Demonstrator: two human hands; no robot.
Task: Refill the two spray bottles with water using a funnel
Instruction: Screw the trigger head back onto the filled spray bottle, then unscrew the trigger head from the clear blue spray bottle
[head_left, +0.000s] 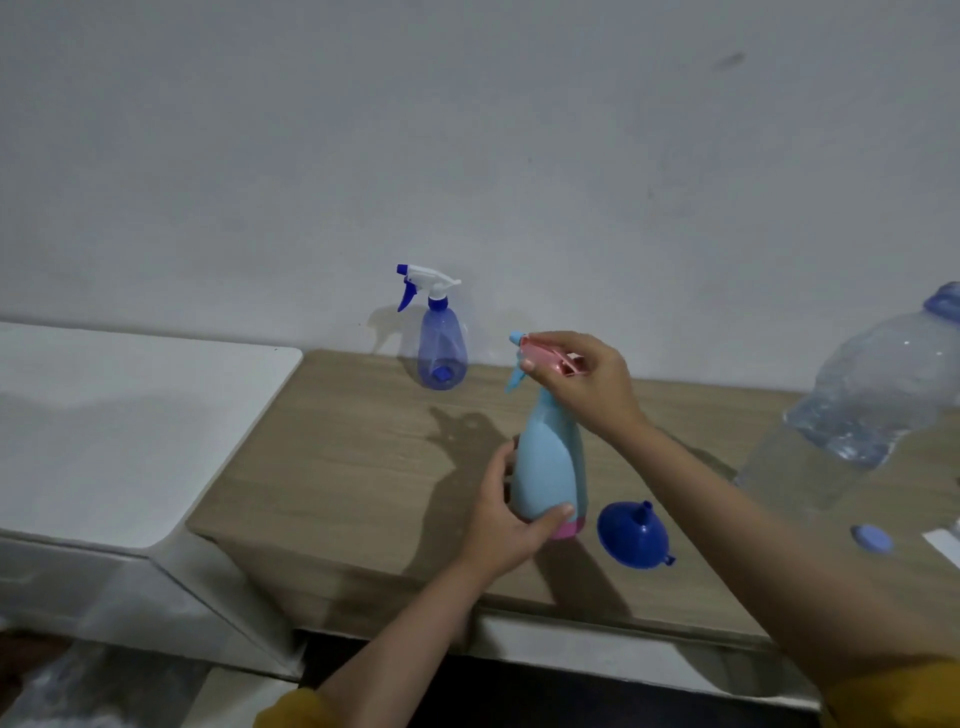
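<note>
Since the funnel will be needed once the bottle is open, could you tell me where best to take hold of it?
Take the funnel by its narrow spout, coming from above. It rests mouth-down on the wooden table, spout up, so the spout offers an easy pinch; the wide rim lies against the surface. The small tab at its rim is an alternative.

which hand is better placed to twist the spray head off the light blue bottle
The right hand: its fingers already pinch the pink spray head. The left hand grips the light blue bottle low on its body, so it seems better suited to steadying.
</note>
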